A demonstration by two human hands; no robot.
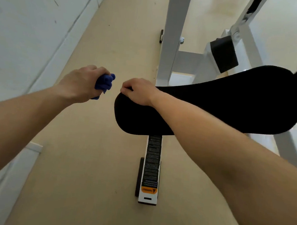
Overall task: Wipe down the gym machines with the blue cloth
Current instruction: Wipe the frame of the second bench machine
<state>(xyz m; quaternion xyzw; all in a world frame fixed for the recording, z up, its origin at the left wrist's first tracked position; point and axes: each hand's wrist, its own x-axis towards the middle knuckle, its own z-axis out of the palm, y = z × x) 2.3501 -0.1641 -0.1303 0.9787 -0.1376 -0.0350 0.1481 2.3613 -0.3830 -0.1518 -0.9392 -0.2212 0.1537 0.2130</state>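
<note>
Head view: left hand (pixel 82 84) fisted around bunched blue cloth (pixel 104 84), just left of black pad (pixel 216 104); right hand (pixel 138 91) pinches pad edge. Cloth looks soft, light; needs spreading flat.

Two bare forearms in view, no sleeves, no gloves. Left hand (pixel 80 84) and right hand (pixel 138 91) both bare. Wrists plain: no watch, band or rings visible. Rest of the body out of frame.

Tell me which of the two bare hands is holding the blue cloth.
The left hand, left of the seat, grips the bunched blue cloth. The right hand has no cloth and rests on the black padded seat.
</note>
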